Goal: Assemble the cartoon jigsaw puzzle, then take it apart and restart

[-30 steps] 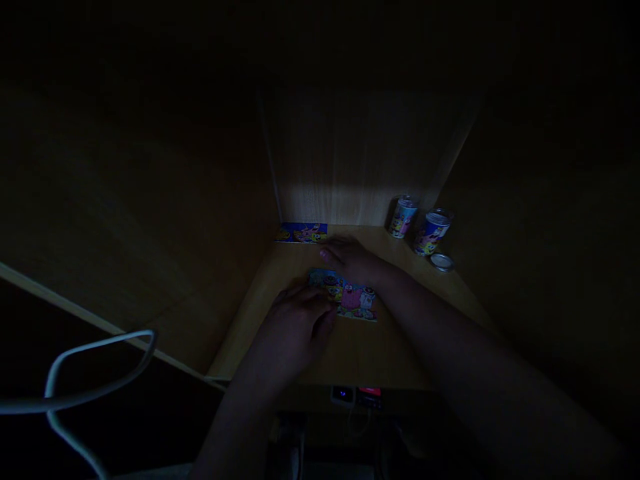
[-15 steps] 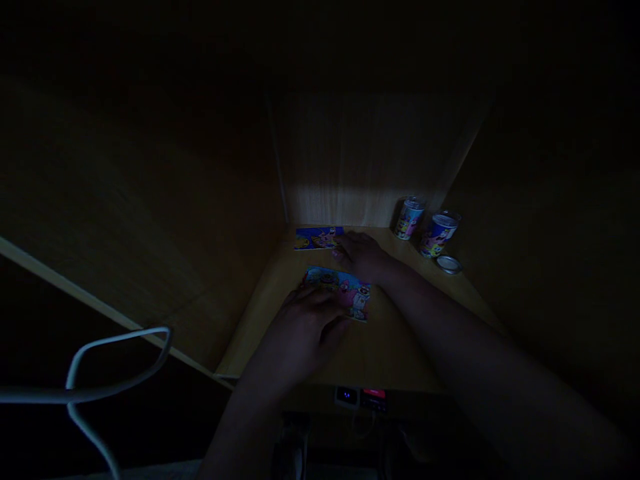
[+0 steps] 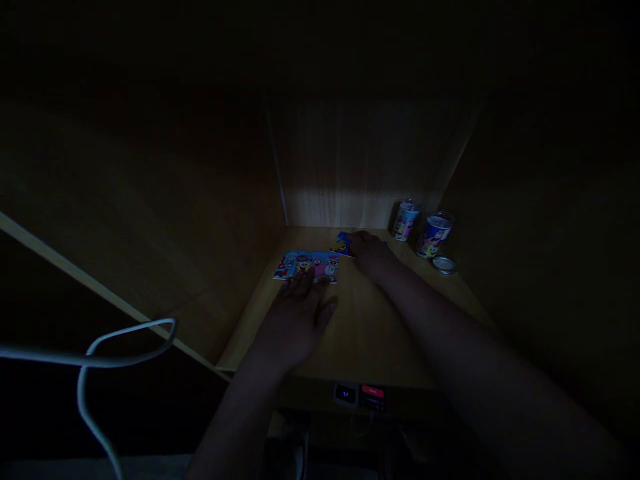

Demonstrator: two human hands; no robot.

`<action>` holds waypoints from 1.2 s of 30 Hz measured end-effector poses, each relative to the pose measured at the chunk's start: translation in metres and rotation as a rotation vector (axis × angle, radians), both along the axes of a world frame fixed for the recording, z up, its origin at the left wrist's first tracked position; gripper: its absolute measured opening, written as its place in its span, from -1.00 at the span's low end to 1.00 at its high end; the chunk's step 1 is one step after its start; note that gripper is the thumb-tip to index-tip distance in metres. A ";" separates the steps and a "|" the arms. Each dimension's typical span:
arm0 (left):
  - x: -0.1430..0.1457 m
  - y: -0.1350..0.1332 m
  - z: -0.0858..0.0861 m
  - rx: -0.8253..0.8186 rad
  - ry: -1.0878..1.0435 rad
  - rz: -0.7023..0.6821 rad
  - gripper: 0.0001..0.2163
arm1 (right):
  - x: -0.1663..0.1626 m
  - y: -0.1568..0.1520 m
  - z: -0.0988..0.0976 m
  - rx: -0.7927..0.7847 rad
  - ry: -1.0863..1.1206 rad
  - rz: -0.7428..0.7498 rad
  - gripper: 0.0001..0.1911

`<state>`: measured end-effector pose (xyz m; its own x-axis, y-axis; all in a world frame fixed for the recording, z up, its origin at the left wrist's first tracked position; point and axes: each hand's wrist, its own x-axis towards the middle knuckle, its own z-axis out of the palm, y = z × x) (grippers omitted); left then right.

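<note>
A light-blue cartoon picture panel (image 3: 325, 267) lies flat on the wooden surface. My left hand (image 3: 295, 320) is open over its near edge, fingers spread and fingertips touching or just above it. Farther back and to the right is a dark-blue cartoon picture panel (image 3: 341, 245), lying at a slight angle. My right hand (image 3: 367, 252) rests on this panel with its fingers stretched out flat, hiding its middle. Part of the dark-blue panel shows on either side of that hand. The light is very dim, so fine detail is lost.
Two cartoon-printed cans, a light-blue can (image 3: 405, 221) and a dark-blue can (image 3: 434, 237), stand at the back right. A round metal lid (image 3: 445, 265) lies before them. Wooden walls enclose the surface (image 3: 370, 340). A white cable (image 3: 125, 362) loops at left; a lit device (image 3: 345, 395) sits below the front edge.
The light-blue panel has shifted left and away from me. The dark-blue panel has moved right and turned slightly, under my right hand. My left hand is slightly lower and its fingers are more spread.
</note>
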<state>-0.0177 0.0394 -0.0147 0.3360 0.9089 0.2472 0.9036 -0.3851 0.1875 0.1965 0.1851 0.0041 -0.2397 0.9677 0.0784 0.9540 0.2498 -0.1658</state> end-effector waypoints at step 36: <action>0.002 0.114 0.000 0.069 -0.007 0.106 -0.61 | -0.007 -0.036 -0.012 -0.007 0.102 -0.205 -0.26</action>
<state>-0.0157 0.1532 -0.0147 0.2369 0.9200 0.3122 0.9387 -0.2995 0.1705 0.1894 0.1496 -0.0082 -0.0296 0.9959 0.0850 0.9628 0.0512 -0.2653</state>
